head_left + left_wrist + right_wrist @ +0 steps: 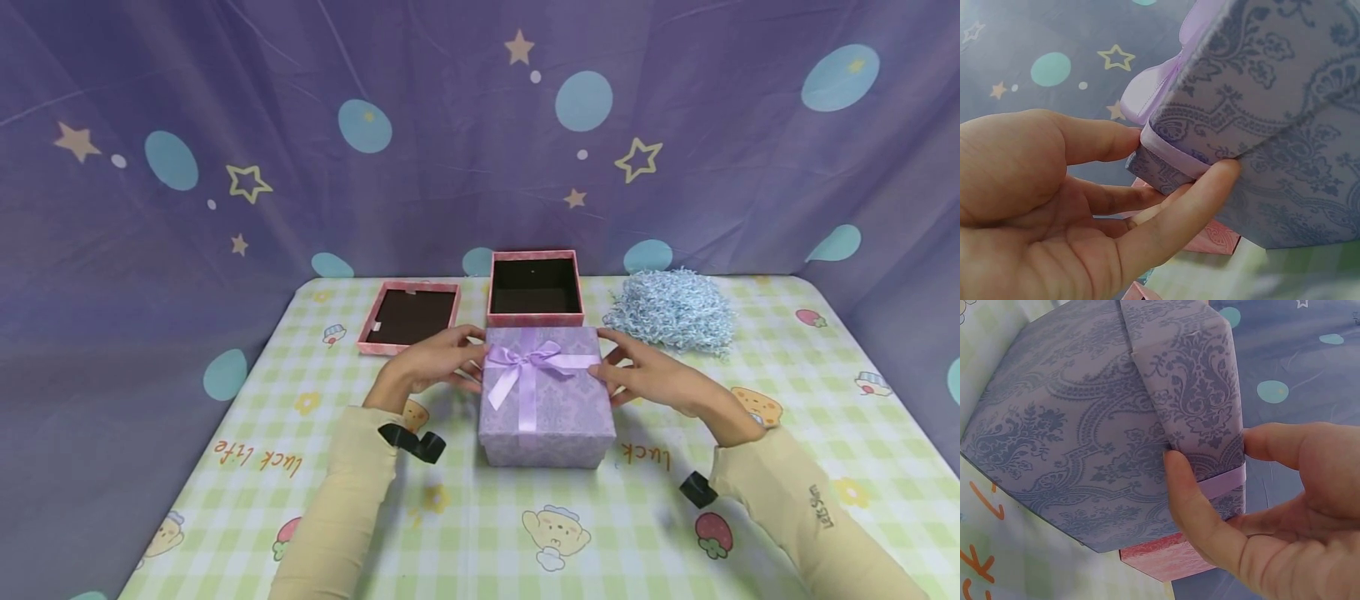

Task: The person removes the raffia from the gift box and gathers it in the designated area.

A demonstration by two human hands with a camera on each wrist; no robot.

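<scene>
A purple patterned gift box stands on the table in the head view. Its lid sits on top, tied with a lilac ribbon bow. From the left side, my left hand grips the lid, thumb at the top edge and fingers on the side. In the left wrist view, one fingertip lies just below the ribbon band. My right hand holds the opposite side of the lid. The right wrist view shows a fingertip right at the lid's lower edge, over the box wall.
Behind the gift box stands an uncovered pink box with a dark inside. A pink lid lies upturned to its left. Light blue shredded paper is heaped at the back right. A purple curtain hangs behind the table.
</scene>
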